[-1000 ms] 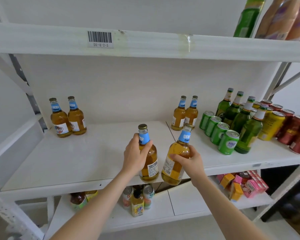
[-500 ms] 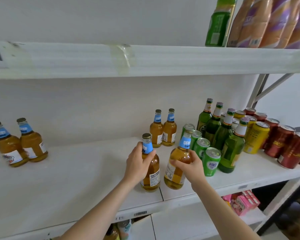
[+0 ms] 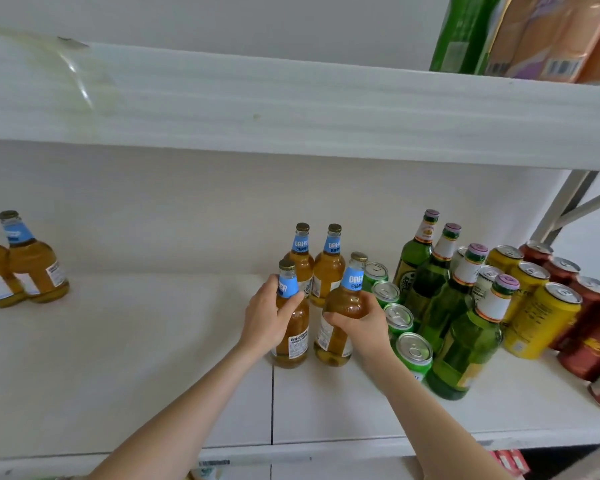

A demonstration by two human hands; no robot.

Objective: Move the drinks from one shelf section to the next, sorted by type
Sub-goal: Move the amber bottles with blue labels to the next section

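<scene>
the person is standing at a white shelf (image 3: 125, 358), and each hand is wrapping around an amber bottle with a blue neck label. the left hand (image 3: 269, 318) is clasping the left bottle (image 3: 291, 336) at neck and shoulder, and that bottle is standing upright right at the seam (image 3: 272, 403) where two shelf boards are meeting. the right hand (image 3: 359, 322) is gripping the right bottle (image 3: 340, 327) around its shoulder; it is tilting slightly, and i cannot tell whether its base is resting fully on the board.

counting the amber bottles: six are showing. two are in the hands, two more (image 3: 314, 263) are standing just behind them toward the back wall, and two (image 3: 25, 268) are sitting well apart by the shelf's left edge, one cut off by the frame. four green cans (image 3: 397, 318) are running in a line just to the right of the held bottles. four green glass bottles (image 3: 454, 306) are lining up beside the cans. three yellow cans (image 3: 537, 320) are showing further right, then at least five red cans (image 3: 589, 327) by the right edge.

compared with half a second ago, both held bottles are sitting further back on the shelf, closer to the pair behind, and the right one is looking nearer upright. the hands are keeping the same grips.
</scene>
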